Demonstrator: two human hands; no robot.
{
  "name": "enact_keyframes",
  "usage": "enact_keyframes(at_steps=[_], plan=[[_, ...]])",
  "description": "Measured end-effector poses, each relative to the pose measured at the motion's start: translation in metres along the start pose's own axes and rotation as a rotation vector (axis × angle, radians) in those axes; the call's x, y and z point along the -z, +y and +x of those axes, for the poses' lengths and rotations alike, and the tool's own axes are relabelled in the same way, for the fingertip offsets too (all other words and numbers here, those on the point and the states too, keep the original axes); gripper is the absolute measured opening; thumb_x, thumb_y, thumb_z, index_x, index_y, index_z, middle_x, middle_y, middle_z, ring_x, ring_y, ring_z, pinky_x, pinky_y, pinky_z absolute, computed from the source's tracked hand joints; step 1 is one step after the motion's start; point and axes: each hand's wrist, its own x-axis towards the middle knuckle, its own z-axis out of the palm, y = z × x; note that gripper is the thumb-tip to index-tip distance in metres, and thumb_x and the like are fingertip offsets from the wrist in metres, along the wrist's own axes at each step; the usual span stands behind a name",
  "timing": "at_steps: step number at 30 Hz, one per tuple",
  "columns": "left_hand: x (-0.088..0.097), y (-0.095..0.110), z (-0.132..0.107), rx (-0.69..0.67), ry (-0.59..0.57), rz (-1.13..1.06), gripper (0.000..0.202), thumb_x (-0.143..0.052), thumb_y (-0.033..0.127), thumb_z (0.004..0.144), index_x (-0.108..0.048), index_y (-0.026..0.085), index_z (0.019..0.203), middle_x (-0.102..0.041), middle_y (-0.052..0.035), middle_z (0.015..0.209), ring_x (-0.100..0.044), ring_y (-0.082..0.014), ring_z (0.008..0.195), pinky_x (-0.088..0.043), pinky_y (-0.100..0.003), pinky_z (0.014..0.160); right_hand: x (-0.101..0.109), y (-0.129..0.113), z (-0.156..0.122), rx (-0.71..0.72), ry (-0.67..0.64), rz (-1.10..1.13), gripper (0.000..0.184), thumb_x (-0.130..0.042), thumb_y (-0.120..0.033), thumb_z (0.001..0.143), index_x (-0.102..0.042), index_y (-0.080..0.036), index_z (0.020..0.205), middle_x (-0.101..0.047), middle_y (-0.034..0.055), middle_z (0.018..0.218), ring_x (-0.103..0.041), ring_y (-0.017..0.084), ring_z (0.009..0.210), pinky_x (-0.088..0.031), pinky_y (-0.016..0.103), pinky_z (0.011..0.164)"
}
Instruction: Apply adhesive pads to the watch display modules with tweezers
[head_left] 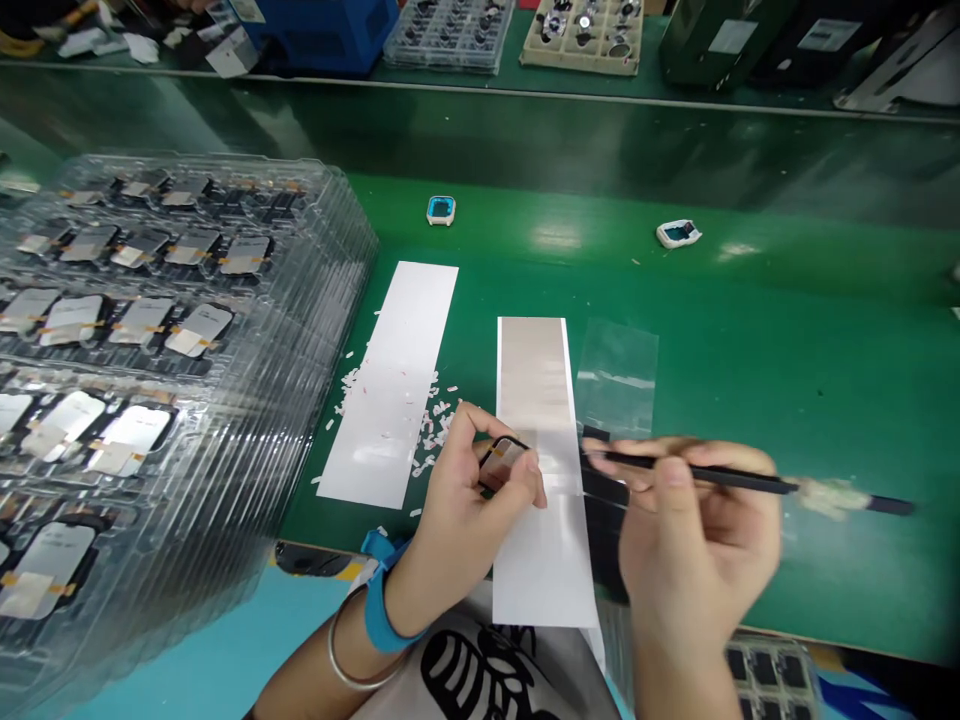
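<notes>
My left hand (480, 490) pinches a small watch screen (501, 462) by its edges, its pale back with orange tape facing up. Held like a pen in my right hand (694, 540) is a slim black stick-like tool (742, 480), with pale wrapping near its rear end. Its tip points left toward the screen, apart from it; motion blur softens this hand. Beneath and between the hands lies a long white sheet (544, 570) with a grey-beige upper part. Another white strip (390, 390) lies left of my left hand, among scattered small paper bits (429, 430).
Stacked clear plastic trays (300, 300) holding screens rise at the left. Two watch cases, one at left (441, 210) and one at right (679, 234), lie farther back on the green table (825, 380). A clear film (619, 375) lies beside the sheet. Parts trays (581, 60) stand on the shelf.
</notes>
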Motion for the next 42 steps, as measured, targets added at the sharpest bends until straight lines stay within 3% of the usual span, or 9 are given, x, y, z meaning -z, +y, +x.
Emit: enact_keyframes(at_steps=[3,6,12,20,30,33,37,40,42], plan=[[-0.003,-0.003,-0.003,0.005,-0.129,0.157,0.019,-0.052,0.029,0.101,-0.034,0.025,0.095,-0.067,0.002,0.077,-0.053,-0.0097,0.054,-0.039,-0.022,0.051,0.029,0.001,0.014,0.013,0.084,-0.197,0.014,-0.072,-0.019,0.089,-0.059,-0.02,0.095,-0.072,0.0018,0.085,-0.074,0.014,0.074,-0.064,0.022,0.068],[-0.01,-0.006,-0.004,-0.081,-0.252,0.408,0.007,-0.041,0.029,0.104,-0.037,0.024,0.102,-0.067,-0.0048,0.09,-0.064,-0.0162,0.07,-0.046,-0.028,0.059,0.053,0.007,0.023,-0.049,-0.03,-0.308,0.017,-0.076,-0.023,0.087,-0.06,-0.021,0.092,-0.074,0.0032,0.087,-0.074,0.014,0.065,-0.064,0.021,0.064],[-0.022,-0.008,0.002,-0.15,-0.416,0.732,0.014,-0.038,0.029,0.105,-0.049,0.022,0.112,-0.071,-0.0101,0.11,-0.072,-0.0273,0.092,-0.054,-0.036,0.071,0.056,0.019,0.031,-0.142,-0.09,-0.326,0.023,-0.078,-0.032,0.084,-0.063,-0.017,0.089,-0.073,0.0054,0.086,-0.076,0.021,0.069,-0.067,0.026,0.064],[-0.021,-0.017,0.005,-0.218,-0.377,0.785,0.021,-0.046,0.032,0.103,-0.058,0.022,0.118,-0.075,-0.0078,0.111,-0.074,-0.0273,0.094,-0.059,-0.038,0.074,0.05,0.022,0.036,-0.156,-0.08,-0.29,0.027,-0.079,-0.036,0.082,-0.06,-0.017,0.088,-0.073,0.0051,0.085,-0.075,0.019,0.064,-0.066,0.024,0.059],[-0.022,-0.02,0.007,-0.379,-0.335,0.86,0.025,-0.051,0.022,0.101,-0.061,0.017,0.123,-0.076,-0.0064,0.113,-0.075,-0.023,0.095,-0.064,-0.037,0.077,0.049,0.02,0.035,-0.198,-0.078,-0.348,0.028,-0.077,-0.038,0.083,-0.059,-0.017,0.086,-0.072,0.0058,0.086,-0.075,0.02,0.066,-0.067,0.028,0.062],[-0.022,-0.021,0.007,-0.394,-0.32,0.818,0.023,-0.055,0.016,0.098,-0.066,0.018,0.118,-0.076,-0.0045,0.112,-0.074,-0.0208,0.093,-0.063,-0.034,0.078,0.051,0.023,0.035,-0.163,-0.071,-0.325,0.023,-0.075,-0.035,0.086,-0.058,-0.019,0.09,-0.071,0.0041,0.087,-0.075,0.019,0.065,-0.067,0.029,0.062],[-0.022,-0.017,0.006,-0.384,-0.242,0.694,0.023,-0.061,0.011,0.093,-0.072,0.019,0.111,-0.076,-0.0016,0.094,-0.07,-0.014,0.076,-0.057,-0.023,0.065,0.051,0.016,0.034,-0.069,-0.04,-0.31,0.021,-0.074,-0.028,0.087,-0.055,-0.021,0.093,-0.072,0.0025,0.084,-0.074,0.019,0.061,-0.065,0.028,0.055],[-0.02,-0.013,0.006,-0.356,-0.185,0.613,0.027,-0.059,0.015,0.095,-0.07,0.02,0.119,-0.068,-0.0003,0.083,-0.062,-0.0102,0.066,-0.047,-0.019,0.054,0.042,-0.002,0.024,0.074,0.011,-0.275,0.015,-0.071,-0.018,0.089,-0.056,-0.02,0.092,-0.072,0.0013,0.08,-0.076,0.019,0.072,-0.066,0.027,0.062],[-0.018,-0.012,0.005,-0.369,-0.182,0.591,0.031,-0.055,0.017,0.098,-0.066,0.02,0.127,-0.064,-0.0003,0.082,-0.059,-0.0097,0.065,-0.045,-0.02,0.054,0.032,-0.015,0.013,0.164,-0.004,-0.216,0.015,-0.068,-0.01,0.089,-0.057,-0.02,0.094,-0.07,0.0009,0.082,-0.075,0.019,0.077,-0.067,0.029,0.064]])
